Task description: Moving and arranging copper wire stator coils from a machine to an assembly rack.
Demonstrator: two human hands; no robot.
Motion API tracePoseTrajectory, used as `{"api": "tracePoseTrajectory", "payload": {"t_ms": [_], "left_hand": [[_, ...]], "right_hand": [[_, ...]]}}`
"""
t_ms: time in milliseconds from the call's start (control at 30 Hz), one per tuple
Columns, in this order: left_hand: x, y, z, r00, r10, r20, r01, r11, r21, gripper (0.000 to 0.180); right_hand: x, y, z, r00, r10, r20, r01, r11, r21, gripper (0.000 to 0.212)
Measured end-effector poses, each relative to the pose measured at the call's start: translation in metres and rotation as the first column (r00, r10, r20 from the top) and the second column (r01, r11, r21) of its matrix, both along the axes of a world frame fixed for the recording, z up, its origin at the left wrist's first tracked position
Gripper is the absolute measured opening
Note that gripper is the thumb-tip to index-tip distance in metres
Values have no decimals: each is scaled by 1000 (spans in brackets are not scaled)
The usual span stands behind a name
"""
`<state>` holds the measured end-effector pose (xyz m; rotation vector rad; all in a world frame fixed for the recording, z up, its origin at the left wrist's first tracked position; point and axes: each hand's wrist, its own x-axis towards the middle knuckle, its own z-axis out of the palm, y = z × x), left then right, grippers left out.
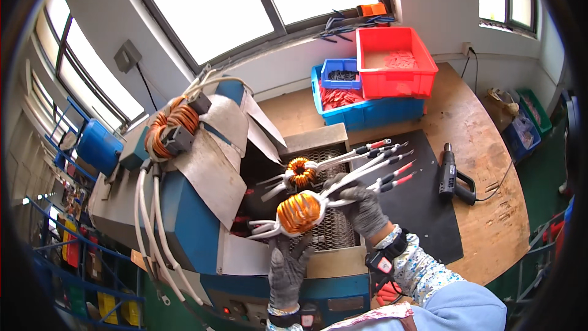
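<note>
My right hand (364, 209), in a grey glove, is closed around the white-sleeved leads of a copper-wound toroidal coil (298, 213). That coil is over the metal mesh belt (334, 233) of a blue and grey machine (190, 220). My gloved left hand (288, 271) is just below the coil, fingers stretched up and apart; whether the fingertips touch it I cannot tell. A second, smaller-looking toroidal coil (301, 173) is just beyond, its white leads running right. Several lead ends have red or black sleeves and metal terminals.
A larger copper coil (171, 127) with long white cables rests on the machine's top. On the wooden table (490, 239) are a black mat (422, 208), a heat gun (452, 178) and stacked red (398, 83) and blue (373, 115) bins. Shelving (79, 263) stands at left.
</note>
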<state>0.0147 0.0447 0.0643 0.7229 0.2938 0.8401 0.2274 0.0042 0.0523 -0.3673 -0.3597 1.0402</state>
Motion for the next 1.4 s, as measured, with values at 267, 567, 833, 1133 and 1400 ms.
{"api": "tracePoseTrajectory", "payload": {"t_ms": [267,567,833,1133,1400], "left_hand": [[31,37,-35,991,-104,-81,100,994,-49,54],[42,47,-38,979,-139,-149,131,990,-58,49],[40,38,-32,971,-190,-143,195,980,27,58],[7,-24,9,952,-284,-117,289,957,25,49],[8,-126,10,462,-856,-231,886,458,73,58]], "right_hand": [[46,10,-24,999,31,-18,-34,979,-201,26],[51,40,-53,982,-55,-181,51,998,-28,29],[65,59,-36,911,-32,-412,39,999,8,24],[-15,-88,64,908,-407,-98,414,841,348,32],[-86,-261,132,621,-757,203,602,626,496,40]]}}
